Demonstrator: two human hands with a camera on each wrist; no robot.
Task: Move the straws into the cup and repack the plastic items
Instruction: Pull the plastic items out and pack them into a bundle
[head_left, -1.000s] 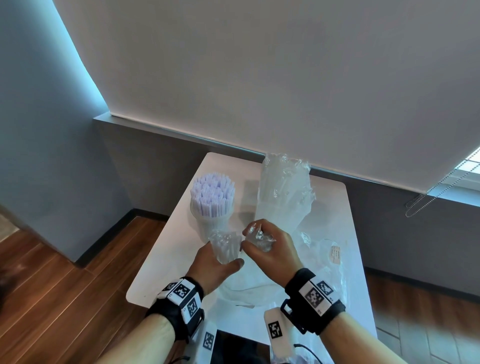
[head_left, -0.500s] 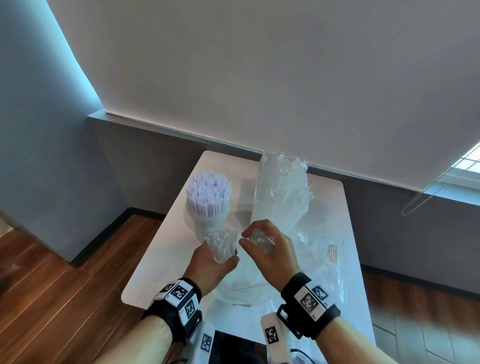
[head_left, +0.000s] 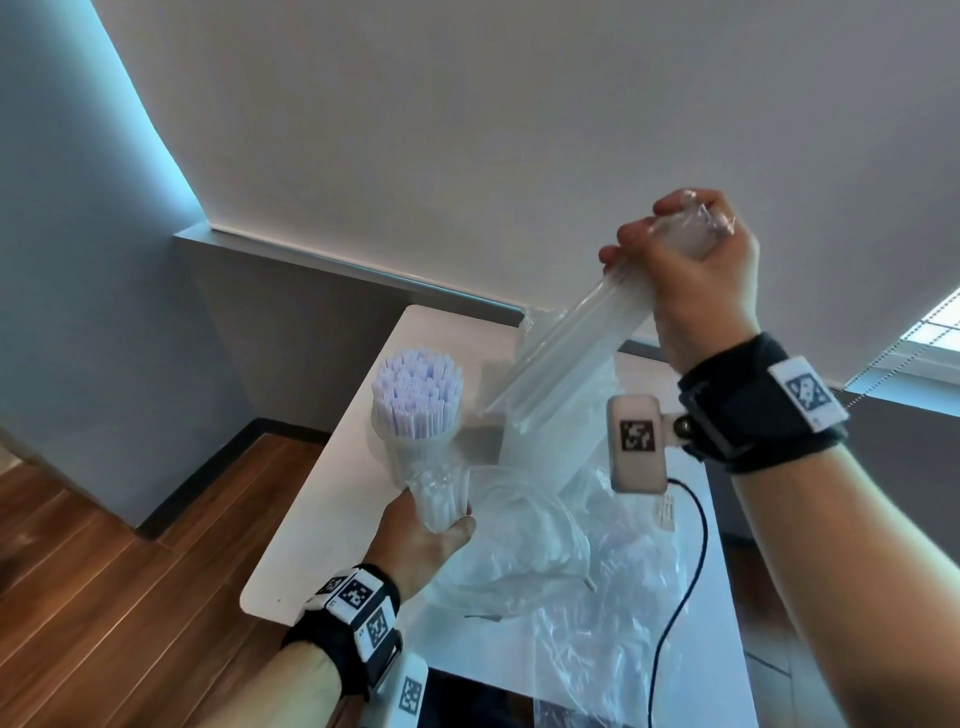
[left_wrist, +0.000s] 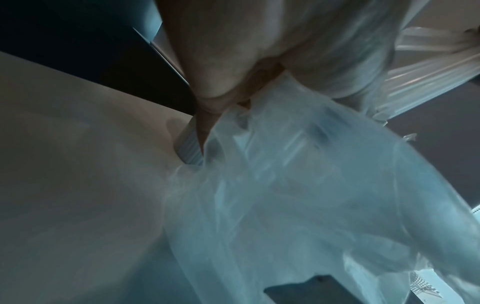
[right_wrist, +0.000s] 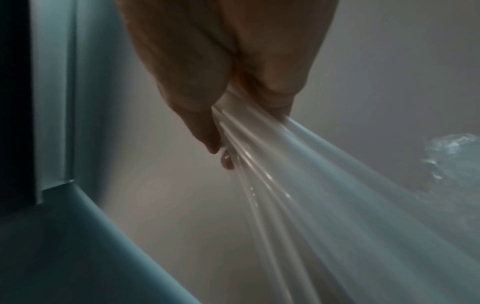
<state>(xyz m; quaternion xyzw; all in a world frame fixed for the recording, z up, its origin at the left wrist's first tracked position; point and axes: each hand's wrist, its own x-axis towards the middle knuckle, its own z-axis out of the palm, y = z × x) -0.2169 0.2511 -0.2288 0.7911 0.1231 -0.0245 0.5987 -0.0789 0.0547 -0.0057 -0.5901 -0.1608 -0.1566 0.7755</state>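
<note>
Left wrist view blurred, plastic bag (left_wrist: 298, 195) fills most of it, left hand (left_wrist: 246, 51) fingertips hidden in the film; ribbed bit beside the thumb too unclear to name. Right wrist view soft, right hand (right_wrist: 228, 72) cut off by top edge, bag runs off the right edge. Head view: stack in the far sleeve (head_left: 550, 410) too hazy to identify, label (head_left: 666, 512) unreadable, dark object at bottom edge (head_left: 478, 701) cut off
</note>
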